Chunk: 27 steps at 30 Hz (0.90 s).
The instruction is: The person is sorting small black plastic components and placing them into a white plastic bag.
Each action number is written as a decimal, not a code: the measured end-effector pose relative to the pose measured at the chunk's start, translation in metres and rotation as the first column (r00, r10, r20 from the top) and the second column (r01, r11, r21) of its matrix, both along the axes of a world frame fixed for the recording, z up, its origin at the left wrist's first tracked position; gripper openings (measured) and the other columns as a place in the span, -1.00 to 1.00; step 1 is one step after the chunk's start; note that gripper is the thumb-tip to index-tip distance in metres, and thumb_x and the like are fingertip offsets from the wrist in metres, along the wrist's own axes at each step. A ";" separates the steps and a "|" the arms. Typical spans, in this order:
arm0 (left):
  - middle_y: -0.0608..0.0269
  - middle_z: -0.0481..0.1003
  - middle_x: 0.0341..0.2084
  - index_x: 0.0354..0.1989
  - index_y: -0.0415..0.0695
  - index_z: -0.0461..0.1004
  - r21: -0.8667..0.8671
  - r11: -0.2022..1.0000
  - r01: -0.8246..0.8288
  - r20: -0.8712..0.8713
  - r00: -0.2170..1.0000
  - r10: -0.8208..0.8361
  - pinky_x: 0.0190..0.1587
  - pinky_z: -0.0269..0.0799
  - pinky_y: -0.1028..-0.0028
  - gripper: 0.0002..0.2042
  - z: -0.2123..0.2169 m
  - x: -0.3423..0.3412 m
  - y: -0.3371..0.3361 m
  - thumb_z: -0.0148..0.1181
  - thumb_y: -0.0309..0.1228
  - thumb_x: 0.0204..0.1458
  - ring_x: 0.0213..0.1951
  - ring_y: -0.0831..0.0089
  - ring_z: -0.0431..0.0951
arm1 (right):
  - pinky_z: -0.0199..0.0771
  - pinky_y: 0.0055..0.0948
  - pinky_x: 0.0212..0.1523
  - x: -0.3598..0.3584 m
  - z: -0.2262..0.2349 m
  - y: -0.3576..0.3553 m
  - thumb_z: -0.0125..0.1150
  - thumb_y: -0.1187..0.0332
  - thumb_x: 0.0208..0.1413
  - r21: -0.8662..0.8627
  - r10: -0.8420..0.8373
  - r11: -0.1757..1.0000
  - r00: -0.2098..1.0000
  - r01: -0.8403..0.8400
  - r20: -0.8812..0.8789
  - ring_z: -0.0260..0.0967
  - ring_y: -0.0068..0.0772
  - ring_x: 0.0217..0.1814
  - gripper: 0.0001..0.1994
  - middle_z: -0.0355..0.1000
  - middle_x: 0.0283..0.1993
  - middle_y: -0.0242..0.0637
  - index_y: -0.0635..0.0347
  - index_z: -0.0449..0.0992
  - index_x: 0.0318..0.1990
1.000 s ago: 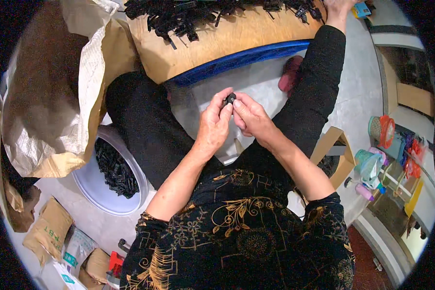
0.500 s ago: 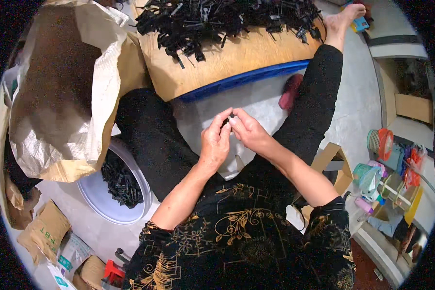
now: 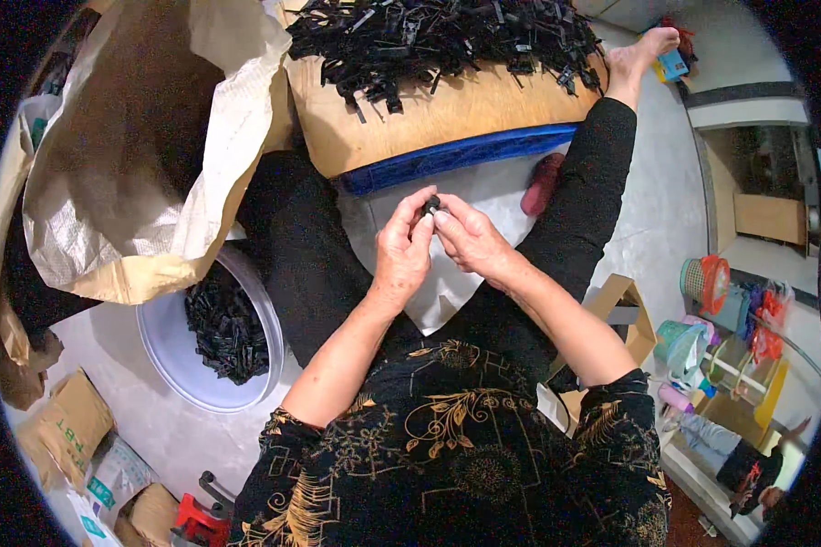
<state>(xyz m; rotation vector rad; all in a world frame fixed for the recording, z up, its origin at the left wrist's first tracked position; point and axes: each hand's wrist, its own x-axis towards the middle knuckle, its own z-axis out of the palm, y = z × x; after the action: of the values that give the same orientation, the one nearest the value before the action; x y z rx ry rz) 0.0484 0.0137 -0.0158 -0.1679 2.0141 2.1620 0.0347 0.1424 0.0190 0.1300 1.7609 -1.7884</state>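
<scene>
Between the fingertips of both hands is a small black plastic part (image 3: 431, 206), mostly covered by the fingers. My left hand (image 3: 403, 242) pinches it from the left, thumb and forefinger pressed to it. My right hand (image 3: 470, 235) grips the same part from the right, its thumb on the near side. Both hands are held above the gap between my legs. Beyond them, a heap of black plastic parts (image 3: 447, 46) covers the far side of a wooden board (image 3: 420, 118).
Left of my legs stands a large open woven sack (image 3: 128, 264). Partly under it, a white tub (image 3: 169, 365) holds more black parts (image 3: 233, 333). A blue edge (image 3: 456, 159) runs below the board. A red slipper (image 3: 544, 185) and a cardboard box (image 3: 625, 314) lie to the right.
The hands keep hold of the small black part, and more of it shows between the fingertips now. The view has shifted slightly, with the sack appearing further right.
</scene>
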 end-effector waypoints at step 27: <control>0.05 0.47 -0.31 -0.03 -0.16 0.30 -0.835 0.458 -0.304 -0.215 0.948 0.237 -0.26 0.39 0.43 -0.73 0.038 0.118 -0.258 -0.08 -0.55 0.06 -0.32 0.31 0.51 | 0.39 -0.10 -0.38 -0.190 0.027 -0.025 0.10 0.15 -0.01 0.822 0.623 0.382 0.540 0.422 -0.566 0.41 0.02 -0.35 -0.73 0.41 -0.49 0.00 0.19 0.37 -0.37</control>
<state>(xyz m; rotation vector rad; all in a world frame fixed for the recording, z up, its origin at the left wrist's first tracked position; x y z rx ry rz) 0.1659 -0.2444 0.0219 -0.5865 3.1091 1.0030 -0.1557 0.1173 0.0464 -0.5512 3.2443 -0.3166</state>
